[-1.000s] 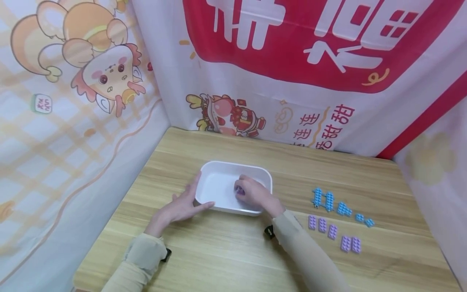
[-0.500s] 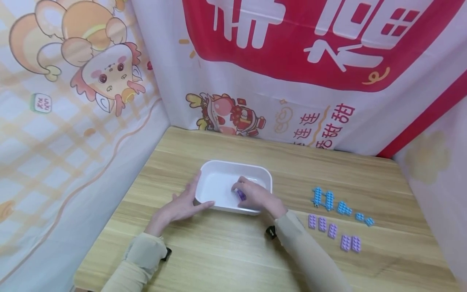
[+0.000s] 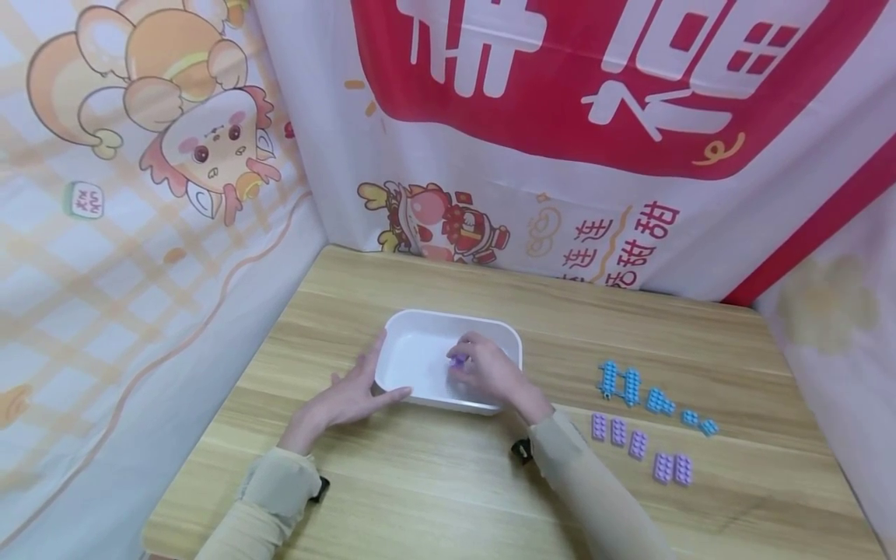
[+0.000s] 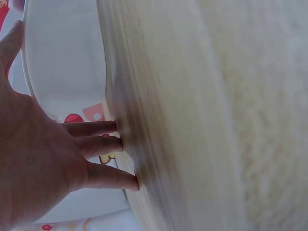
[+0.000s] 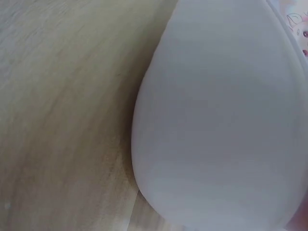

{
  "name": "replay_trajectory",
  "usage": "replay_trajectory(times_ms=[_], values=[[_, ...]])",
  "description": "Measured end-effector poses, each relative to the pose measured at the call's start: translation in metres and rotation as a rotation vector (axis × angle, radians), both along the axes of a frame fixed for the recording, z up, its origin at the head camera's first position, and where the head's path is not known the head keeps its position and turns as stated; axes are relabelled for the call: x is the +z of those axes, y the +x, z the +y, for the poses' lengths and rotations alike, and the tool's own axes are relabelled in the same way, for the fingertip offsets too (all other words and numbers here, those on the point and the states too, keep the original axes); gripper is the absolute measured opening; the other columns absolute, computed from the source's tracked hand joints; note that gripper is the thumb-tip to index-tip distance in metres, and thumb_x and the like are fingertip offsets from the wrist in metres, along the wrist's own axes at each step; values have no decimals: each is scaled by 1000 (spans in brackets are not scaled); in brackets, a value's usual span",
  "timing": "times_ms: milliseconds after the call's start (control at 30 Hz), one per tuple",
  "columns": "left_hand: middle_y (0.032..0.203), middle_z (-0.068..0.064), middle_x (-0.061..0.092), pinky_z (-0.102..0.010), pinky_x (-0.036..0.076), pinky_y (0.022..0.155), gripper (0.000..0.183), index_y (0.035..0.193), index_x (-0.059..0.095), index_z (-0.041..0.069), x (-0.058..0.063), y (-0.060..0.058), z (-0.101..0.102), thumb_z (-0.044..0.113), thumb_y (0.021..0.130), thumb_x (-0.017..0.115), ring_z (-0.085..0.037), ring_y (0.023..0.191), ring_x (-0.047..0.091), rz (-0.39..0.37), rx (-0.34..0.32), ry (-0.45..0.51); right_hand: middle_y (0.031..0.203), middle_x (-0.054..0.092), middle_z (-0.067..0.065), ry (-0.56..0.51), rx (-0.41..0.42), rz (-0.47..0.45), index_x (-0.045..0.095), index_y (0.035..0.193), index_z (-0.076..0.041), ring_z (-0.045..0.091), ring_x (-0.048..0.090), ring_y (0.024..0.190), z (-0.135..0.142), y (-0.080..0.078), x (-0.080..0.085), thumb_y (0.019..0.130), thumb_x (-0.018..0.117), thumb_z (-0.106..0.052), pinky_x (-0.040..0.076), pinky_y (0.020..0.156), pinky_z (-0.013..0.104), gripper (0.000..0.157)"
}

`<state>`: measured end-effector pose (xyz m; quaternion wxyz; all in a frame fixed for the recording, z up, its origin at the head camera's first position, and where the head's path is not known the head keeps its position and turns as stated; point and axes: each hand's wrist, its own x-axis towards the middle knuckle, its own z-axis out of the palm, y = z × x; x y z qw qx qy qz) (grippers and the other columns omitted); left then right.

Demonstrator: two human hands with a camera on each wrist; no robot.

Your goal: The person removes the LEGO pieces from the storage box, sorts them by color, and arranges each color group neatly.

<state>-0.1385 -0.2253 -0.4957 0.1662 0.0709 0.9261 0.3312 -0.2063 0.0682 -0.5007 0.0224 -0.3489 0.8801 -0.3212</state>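
Note:
A white plastic tub [image 3: 418,365] sits on the wooden table, with my left hand [image 3: 353,397] spread against its left end. In the left wrist view, the straight fingers of that hand [image 4: 43,154] reach down to the tabletop beside the tub [image 4: 65,53], the thumb up at its rim. My right hand [image 3: 490,373] reaches inside the tub from the right and pinches a small purple building brick [image 3: 458,361], partly hidden by the fingers. Only the outer wall of the tub [image 5: 216,120] fills the right wrist view; the brick is out of sight there.
Blue building bricks [image 3: 631,386] form a slanting row on the table [image 3: 392,498] right of the tub. Nearer to me lie several light purple bricks [image 3: 638,444]. Printed cloth [image 3: 434,155] hangs behind the table and along its sides.
My right hand shifts slightly within the tub and turns the purple brick, so less of it shows than half a second ago. My left hand and the tub stay put.

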Motion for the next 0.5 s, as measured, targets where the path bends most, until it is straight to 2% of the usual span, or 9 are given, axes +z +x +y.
replay_trajectory(times_ms=[100,267,500], values=[[185,-23,2,-91,-6,122,123,176,-18,22,0,0,0,75,100,63,-53,170,5,2,0,-1,108,76,13,-73,-31,8,77,115,2,28,73,102,1,0,3,92,83,-1,65,98,44,24],[185,-23,1,-91,-6,122,123,176,-18,21,0,0,0,75,100,63,-53,170,4,0,-2,-4,107,79,14,-197,-68,-2,73,118,3,29,74,103,5,0,0,89,86,2,64,101,49,31],[185,-23,0,-91,-6,122,123,176,-18,22,0,-1,0,75,100,62,-52,170,4,-3,-2,-4,120,81,20,-236,-99,34,76,127,5,35,78,111,10,2,2,88,89,-4,64,105,52,42]])
